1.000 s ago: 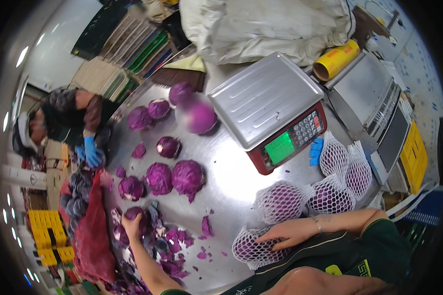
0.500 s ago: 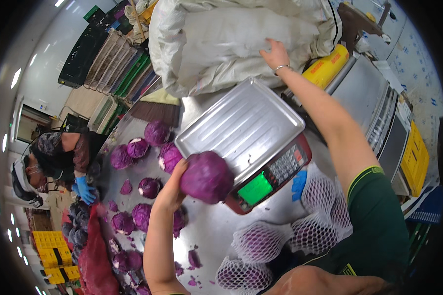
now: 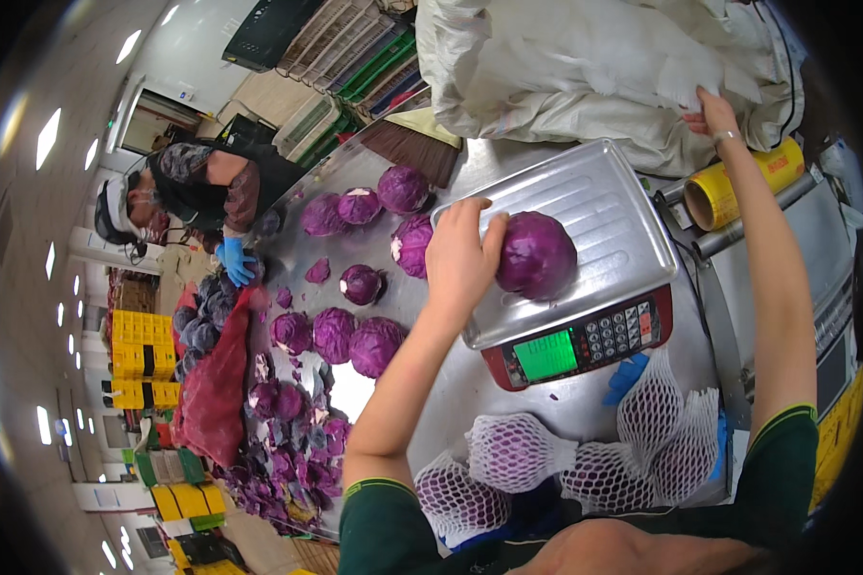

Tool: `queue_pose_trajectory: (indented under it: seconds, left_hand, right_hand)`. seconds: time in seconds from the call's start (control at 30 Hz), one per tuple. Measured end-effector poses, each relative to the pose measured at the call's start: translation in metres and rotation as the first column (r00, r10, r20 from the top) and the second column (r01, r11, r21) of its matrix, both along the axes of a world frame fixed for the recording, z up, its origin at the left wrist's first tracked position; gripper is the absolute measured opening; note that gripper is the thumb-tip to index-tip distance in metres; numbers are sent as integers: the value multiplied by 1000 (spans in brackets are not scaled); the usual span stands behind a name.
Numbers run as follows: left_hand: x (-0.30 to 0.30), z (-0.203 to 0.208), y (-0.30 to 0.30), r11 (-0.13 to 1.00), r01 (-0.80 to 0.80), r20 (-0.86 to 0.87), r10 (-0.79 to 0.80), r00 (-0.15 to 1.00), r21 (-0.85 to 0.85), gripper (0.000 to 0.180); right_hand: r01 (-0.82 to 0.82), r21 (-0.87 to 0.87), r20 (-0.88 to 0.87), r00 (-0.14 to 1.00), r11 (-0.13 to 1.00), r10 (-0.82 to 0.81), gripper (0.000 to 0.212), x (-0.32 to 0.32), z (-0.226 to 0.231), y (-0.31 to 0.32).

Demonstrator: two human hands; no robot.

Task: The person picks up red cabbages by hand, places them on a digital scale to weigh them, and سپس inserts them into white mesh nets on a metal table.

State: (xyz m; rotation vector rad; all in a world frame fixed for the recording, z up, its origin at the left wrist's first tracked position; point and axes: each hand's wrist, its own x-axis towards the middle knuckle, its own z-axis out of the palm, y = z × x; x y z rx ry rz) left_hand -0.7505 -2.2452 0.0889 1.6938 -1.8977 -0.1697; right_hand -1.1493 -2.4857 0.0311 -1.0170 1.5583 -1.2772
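Note:
A round red cabbage (image 3: 541, 257) rests on the metal tray of a scale (image 3: 633, 218) with a green-lit display. My left hand (image 3: 462, 251) is at the cabbage's left side, thumb against its edge and fingers spread away from it, not gripping. Up at the right, my right hand (image 3: 711, 117) reaches to the mouth of a big white woven sack (image 3: 556, 123). Its fingers close on the edge of the white foam netting (image 3: 614, 57) inside; the fingertips are partly hard to make out. Several cabbages in white foam nets (image 3: 520, 452) lie near my body.
Bare red cabbages (image 3: 334, 335) and trimmed leaves (image 3: 288, 470) cover the table's left. A blue-gloved co-worker's hand (image 3: 233, 261) touches a red mesh sack (image 3: 216, 402). A brush (image 3: 408, 149) lies behind the scale; a yellow film roll (image 3: 748, 182) is at right.
My left hand has moved the cabbage onto the scale tray and loosened its fingers. My right hand has closed on netting in the sack. The whole view has shifted.

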Motion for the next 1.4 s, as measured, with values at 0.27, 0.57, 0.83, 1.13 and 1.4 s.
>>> queue_pose_trajectory:
  seconds: [0.27, 0.57, 0.83, 1.13, 1.4]
  left_hand:
    - [-27, 64, 191, 873, 423, 286, -352, 891, -244, 41]
    - [144, -19, 363, 852, -522, 260, 514, 817, -42, 18]
    - [133, -18, 472, 932, 181, -808, 162, 566, 314, 26]
    - [99, 57, 400, 913, 359, 51, -356, 933, -192, 28]
    - [19, -16, 378, 1000, 5, -752, -16, 659, -16, 9]
  right_hand:
    - [-891, 119, -472, 337, 438, 815, 40, 140, 94, 381]
    - [-838, -64, -560, 480, 542, 676, 100, 312, -21, 477]
    - [-980, -131, 18, 150, 151, 988, 29, 293, 64, 562]
    - [-994, -6, 367, 102, 112, 924, 16, 269, 130, 592]
    - [-872, -319, 310, 274, 371, 910, 54, 295, 36, 560]
